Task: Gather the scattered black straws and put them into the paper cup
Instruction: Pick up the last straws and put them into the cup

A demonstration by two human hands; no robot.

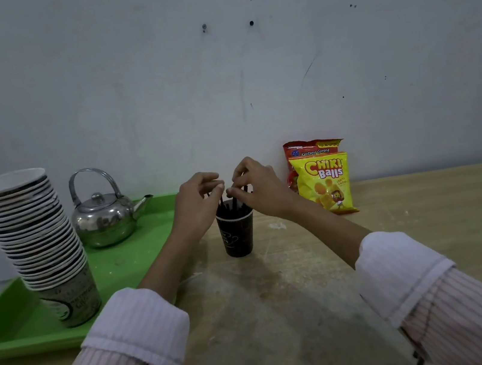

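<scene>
A dark paper cup [237, 236] stands upright on the wooden table [312, 281], near the middle. Several black straws [231, 206] stand in it, their tops poking above the rim. Both hands hover right over the cup. My left hand [196, 200] pinches straw tops from the left side. My right hand [258, 187] pinches straw tops from the right. Fingers hide the upper ends of the straws. I see no loose straws lying on the table.
A green tray [9, 320] at the left holds a tall leaning stack of paper cups [34, 240] and a metal kettle [103, 216]. Two snack bags [325, 181] lean against the wall, right of the cup. A grey wall closes the back.
</scene>
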